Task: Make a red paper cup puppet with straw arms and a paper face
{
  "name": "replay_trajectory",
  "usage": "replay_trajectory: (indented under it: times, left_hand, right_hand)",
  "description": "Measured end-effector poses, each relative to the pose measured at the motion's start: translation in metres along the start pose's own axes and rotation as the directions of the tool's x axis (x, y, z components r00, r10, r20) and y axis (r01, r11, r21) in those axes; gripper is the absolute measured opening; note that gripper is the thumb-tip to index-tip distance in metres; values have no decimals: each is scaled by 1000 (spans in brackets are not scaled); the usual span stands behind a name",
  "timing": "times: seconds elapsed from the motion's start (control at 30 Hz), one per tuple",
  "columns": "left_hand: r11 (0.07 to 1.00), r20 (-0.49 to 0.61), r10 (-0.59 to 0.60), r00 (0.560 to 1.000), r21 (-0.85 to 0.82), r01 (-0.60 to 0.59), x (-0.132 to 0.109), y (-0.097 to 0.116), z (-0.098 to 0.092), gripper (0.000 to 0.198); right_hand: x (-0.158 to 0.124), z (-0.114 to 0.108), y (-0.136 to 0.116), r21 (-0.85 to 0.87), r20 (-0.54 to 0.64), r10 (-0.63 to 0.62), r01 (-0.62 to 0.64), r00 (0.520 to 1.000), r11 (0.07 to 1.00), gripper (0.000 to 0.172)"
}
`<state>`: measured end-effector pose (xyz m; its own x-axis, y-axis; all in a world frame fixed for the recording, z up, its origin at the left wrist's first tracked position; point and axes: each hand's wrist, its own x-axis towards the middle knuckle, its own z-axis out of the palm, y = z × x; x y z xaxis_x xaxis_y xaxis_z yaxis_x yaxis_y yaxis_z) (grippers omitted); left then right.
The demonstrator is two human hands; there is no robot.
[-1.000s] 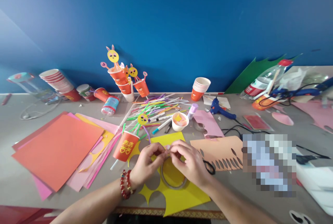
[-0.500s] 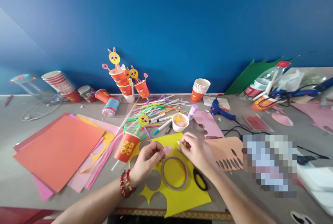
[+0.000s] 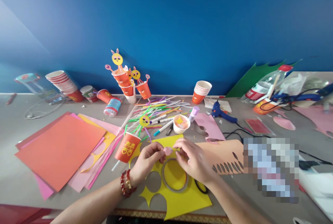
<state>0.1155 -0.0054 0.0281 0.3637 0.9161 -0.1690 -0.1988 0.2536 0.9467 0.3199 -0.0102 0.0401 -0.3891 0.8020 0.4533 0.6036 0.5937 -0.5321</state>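
My left hand [image 3: 147, 160] pinches a small pink paper piece [image 3: 168, 151] over a yellow sheet [image 3: 182, 199] with round holes cut out of it. My right hand [image 3: 192, 160] is closed in a pinch right beside the same pink piece, fingertips touching it. A roll of clear tape [image 3: 174, 179] lies flat on the yellow sheet just below both hands. Black scissors [image 3: 201, 187] peek out under my right wrist. An orange paper cup [image 3: 127, 147] with a straw and a yellow face lies tilted left of my left hand.
A stack of orange, pink and yellow paper [image 3: 59, 149] lies at the left. Coloured straws and pens [image 3: 158, 111], a small white cup of scraps [image 3: 181, 123], a glue stick [image 3: 194, 113], a blue glue gun [image 3: 221, 112], stacked cups [image 3: 201, 91] and finished cup figures [image 3: 127, 82] crowd the back.
My right hand had drawn away to the right of the pink piece half a second ago; it has come back to meet my left hand at the piece.
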Motion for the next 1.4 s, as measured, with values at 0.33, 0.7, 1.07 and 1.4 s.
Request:
replay_trajectory:
  times: [0.33, 0.7, 1.07, 1.4]
  left_hand:
    - [996, 30, -48, 998, -73, 50, -2, 0, 3, 24]
    - [882, 135, 157, 978, 427, -200, -13, 51, -5, 21]
    - [355, -198, 380, 904, 933, 55, -12, 65, -112, 57]
    - [751, -328, 223, 918, 658, 53, -23, 51, -99, 73]
  right_hand:
    - [1, 0, -14, -79, -54, -243, 238, 969, 968, 21]
    - [0, 6, -1, 289, -64, 197, -171, 978, 942, 17]
    - [-5, 12, 4, 683, 77, 380, -327, 922, 654, 24]
    - [-1, 15, 8, 803, 175, 558, -446, 811, 395, 34]
